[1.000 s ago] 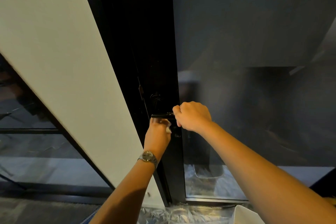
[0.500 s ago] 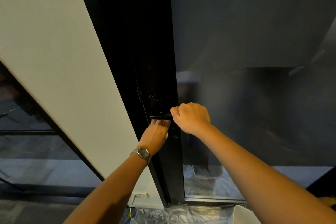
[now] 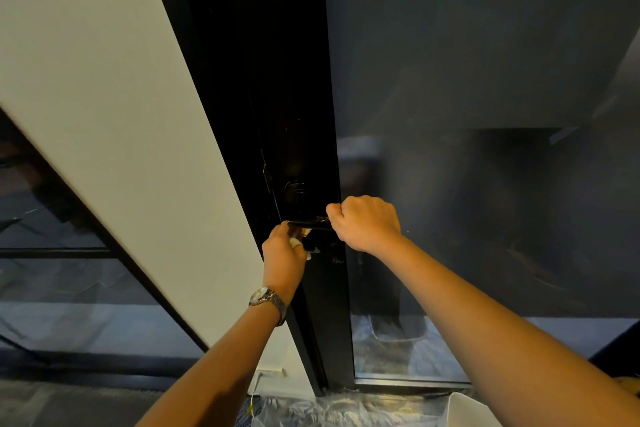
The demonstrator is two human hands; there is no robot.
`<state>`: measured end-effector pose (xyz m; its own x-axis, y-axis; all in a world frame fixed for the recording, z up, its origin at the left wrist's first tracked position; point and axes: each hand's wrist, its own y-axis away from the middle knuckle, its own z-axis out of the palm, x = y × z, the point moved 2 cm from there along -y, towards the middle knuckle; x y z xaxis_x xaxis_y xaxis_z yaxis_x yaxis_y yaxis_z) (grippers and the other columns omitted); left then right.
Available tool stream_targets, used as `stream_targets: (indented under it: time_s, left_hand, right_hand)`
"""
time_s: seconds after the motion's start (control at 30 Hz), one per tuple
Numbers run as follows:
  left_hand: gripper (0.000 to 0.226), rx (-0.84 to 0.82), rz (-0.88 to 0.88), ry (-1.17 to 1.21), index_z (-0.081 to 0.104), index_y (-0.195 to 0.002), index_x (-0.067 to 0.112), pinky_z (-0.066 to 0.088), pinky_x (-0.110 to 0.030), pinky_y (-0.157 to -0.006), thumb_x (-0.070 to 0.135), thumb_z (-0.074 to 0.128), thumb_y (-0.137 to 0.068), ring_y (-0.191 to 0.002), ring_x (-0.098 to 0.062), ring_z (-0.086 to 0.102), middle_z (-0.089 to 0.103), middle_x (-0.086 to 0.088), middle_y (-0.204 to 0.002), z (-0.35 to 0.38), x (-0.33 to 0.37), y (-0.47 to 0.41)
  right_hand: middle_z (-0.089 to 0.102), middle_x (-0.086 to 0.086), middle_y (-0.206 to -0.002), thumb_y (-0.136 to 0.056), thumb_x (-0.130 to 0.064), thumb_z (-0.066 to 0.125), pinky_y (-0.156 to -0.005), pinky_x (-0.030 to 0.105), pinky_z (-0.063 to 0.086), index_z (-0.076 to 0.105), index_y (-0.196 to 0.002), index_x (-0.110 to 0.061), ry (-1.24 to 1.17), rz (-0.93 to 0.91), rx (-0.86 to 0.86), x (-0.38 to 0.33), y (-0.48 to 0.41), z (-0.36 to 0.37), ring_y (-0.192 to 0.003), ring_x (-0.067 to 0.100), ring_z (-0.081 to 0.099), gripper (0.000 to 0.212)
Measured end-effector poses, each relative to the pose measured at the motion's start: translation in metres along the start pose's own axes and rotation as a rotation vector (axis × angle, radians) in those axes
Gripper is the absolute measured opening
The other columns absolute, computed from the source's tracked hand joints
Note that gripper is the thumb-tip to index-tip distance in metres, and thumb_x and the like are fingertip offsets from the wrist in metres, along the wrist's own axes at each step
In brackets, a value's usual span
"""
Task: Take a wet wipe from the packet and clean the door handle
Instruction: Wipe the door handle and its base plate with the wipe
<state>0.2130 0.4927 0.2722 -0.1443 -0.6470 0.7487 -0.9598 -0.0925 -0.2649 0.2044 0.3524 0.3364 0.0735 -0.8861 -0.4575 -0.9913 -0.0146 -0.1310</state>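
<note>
Both hands are at the slim black door handle, which lies level between them on the black door frame. The right hand has its fingers curled round the right end of the handle — a closed fist, with the knuckles turned to the left. The left hand is just below the left end of the handle, its thumb side up against the underside. Its fingers are curled round a white wet wipe. Only small white bits of it show between the fingers, just under the handle, and how much of it touches the handle I cannot tell. A silver metal wristwatch sits on the left wrist. Left of the left hand stands a pale wall panel; behind the right hand — a dark glass pane.
</note>
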Motion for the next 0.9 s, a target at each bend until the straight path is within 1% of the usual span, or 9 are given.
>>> stream_targets:
  time_s: [0.1, 0.23, 0.3, 0.37, 0.43, 0.5, 0.57, 0.73, 0.9]
  left_hand:
    - [0.030, -0.090, 0.222, -0.189, 0.057, -0.115, 0.001, 0.047, -0.024, -0.088, -0.004, 0.050, -0.086, -0.100, -0.029, 0.062, 0.056, -0.015, -0.120, 0.003, -0.005, 0.008]
    - [0.044, -0.166, 0.644, -0.649, 0.069, -0.098, 0.007, 0.057, -0.034, -0.078, 0.003, 0.082, -0.055, -0.091, -0.031, 0.066, 0.066, -0.012, -0.104, 0.014, -0.017, 0.012]
    - [0.041, -0.242, 0.645, -0.959, 0.074, -0.089, 0.014, 0.054, -0.039, -0.086, 0.022, 0.086, -0.050, -0.103, -0.029, 0.063, 0.068, -0.009, -0.106, 0.016, -0.014, 0.015]
    - [0.035, -0.318, 0.655, -1.159, 0.069, -0.105, 0.012, 0.034, -0.051, -0.106, 0.027, 0.072, -0.073, -0.132, -0.030, 0.039, 0.052, -0.013, -0.134, 0.017, -0.011, 0.020]
    - [0.040, -0.352, 0.679, -1.203, 0.050, -0.128, 0.006, 0.011, -0.055, -0.113, 0.020, 0.051, -0.091, -0.142, -0.031, 0.012, 0.027, -0.016, -0.149, 0.021, -0.015, 0.015]
    - [0.047, -0.297, 0.664, -1.172, 0.037, -0.137, 0.009, 0.010, -0.051, -0.115, 0.019, 0.047, -0.092, -0.142, -0.033, 0.012, 0.025, -0.014, -0.150, 0.017, -0.011, 0.010]
    - [0.047, -0.224, 0.619, -0.983, 0.040, -0.135, 0.017, 0.019, -0.044, -0.116, 0.019, 0.049, -0.089, -0.139, -0.031, 0.023, 0.033, -0.009, -0.147, 0.012, -0.006, 0.007]
    - [0.045, -0.185, 0.449, -0.561, 0.040, -0.135, 0.013, 0.043, -0.031, -0.097, 0.017, 0.048, -0.091, -0.123, -0.030, 0.043, 0.037, -0.014, -0.140, 0.007, 0.002, 0.006]
    - [0.038, -0.143, 0.237, -0.284, 0.045, -0.128, 0.011, 0.041, -0.023, -0.098, 0.014, 0.051, -0.090, -0.119, -0.026, 0.046, 0.034, -0.011, -0.136, 0.012, -0.005, 0.010]
  right_hand:
    - [0.066, 0.009, -0.070, -0.094, -0.030, 0.032, -0.063, 0.035, 0.048, 0.066, -0.068, -0.005, -0.008, 0.023, 0.028, 0.000, 0.000, 0.001, -0.059, 0.021, 0.053, 0.049]
    - [0.072, 0.008, -0.081, -0.094, -0.028, 0.032, -0.065, 0.035, 0.047, 0.071, -0.076, -0.005, -0.010, 0.038, 0.040, 0.001, -0.002, 0.004, -0.069, 0.025, 0.062, 0.049]
    - [0.072, 0.008, -0.081, -0.095, -0.029, 0.029, -0.064, 0.034, 0.046, 0.071, -0.076, -0.006, -0.014, 0.028, 0.047, 0.002, -0.002, 0.005, -0.073, 0.025, 0.064, 0.052]
    - [0.072, 0.007, -0.079, -0.097, -0.031, 0.027, -0.064, 0.033, 0.046, 0.071, -0.075, -0.007, -0.011, 0.009, 0.059, 0.002, -0.001, 0.005, -0.071, 0.024, 0.063, 0.055]
    - [0.070, 0.008, -0.074, -0.099, -0.033, 0.025, -0.064, 0.034, 0.049, 0.070, -0.073, -0.007, 0.002, -0.019, 0.066, 0.001, 0.002, 0.004, -0.066, 0.023, 0.062, 0.058]
    - [0.063, 0.007, -0.064, -0.100, -0.033, 0.024, -0.056, 0.031, 0.046, 0.066, -0.068, -0.007, 0.025, -0.045, 0.069, 0.001, 0.003, 0.003, -0.056, 0.020, 0.055, 0.059]
    - [0.051, 0.003, -0.053, -0.100, -0.033, 0.025, -0.049, 0.028, 0.038, 0.053, -0.055, -0.011, 0.052, -0.054, 0.084, 0.000, 0.006, 0.002, -0.048, 0.017, 0.045, 0.058]
    - [0.041, 0.002, -0.050, -0.098, -0.032, 0.029, -0.048, 0.028, 0.034, 0.041, -0.051, -0.013, 0.005, -0.018, 0.048, 0.000, 0.003, 0.002, -0.047, 0.016, 0.040, 0.053]
    - [0.038, 0.002, -0.049, -0.095, -0.033, 0.032, -0.047, 0.028, 0.029, 0.039, -0.049, -0.012, -0.011, 0.019, 0.041, 0.001, 0.002, 0.004, -0.046, 0.017, 0.036, 0.052]
